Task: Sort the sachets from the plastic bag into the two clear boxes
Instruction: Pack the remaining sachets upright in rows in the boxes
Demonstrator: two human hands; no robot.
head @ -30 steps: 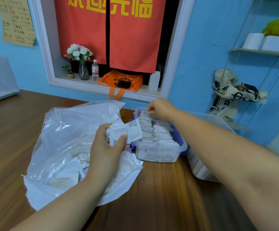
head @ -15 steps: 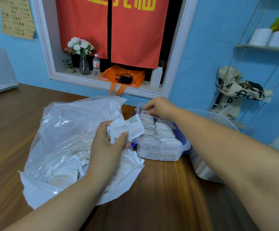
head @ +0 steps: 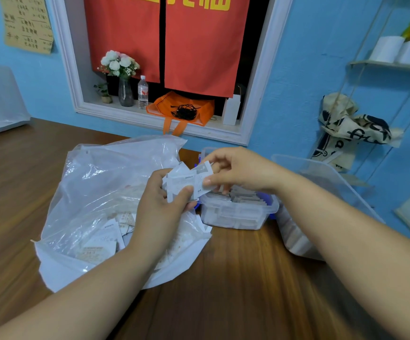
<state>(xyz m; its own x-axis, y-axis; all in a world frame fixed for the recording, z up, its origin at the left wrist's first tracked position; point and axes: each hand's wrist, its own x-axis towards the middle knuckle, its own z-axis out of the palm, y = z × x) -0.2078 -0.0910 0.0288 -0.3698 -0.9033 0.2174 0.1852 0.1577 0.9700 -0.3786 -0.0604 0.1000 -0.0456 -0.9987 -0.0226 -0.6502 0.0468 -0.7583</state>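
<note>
— Two hands meet above the brown wooden surface [head: 223, 290]: the right hand [head: 238, 170] has come back from the small clear plastic box [head: 238, 214], fingers pinching one of the flat white paper sachets [head: 178, 182].
— Next one to sort, probably. The left hand [head: 160, 207]?
— Fingers curled round the rest, over the crumpled translucent plastic bag [head: 96, 192]. The box, towards the far edge, looks nearly full.

Left hand [head: 160, 212] gripping sachet bunch [head: 180, 186] over plastic bag [head: 96, 182], right hand [head: 240, 170] pinching top sachet [head: 202, 171], filled clear box [head: 238, 215] sitting beside.
</note>
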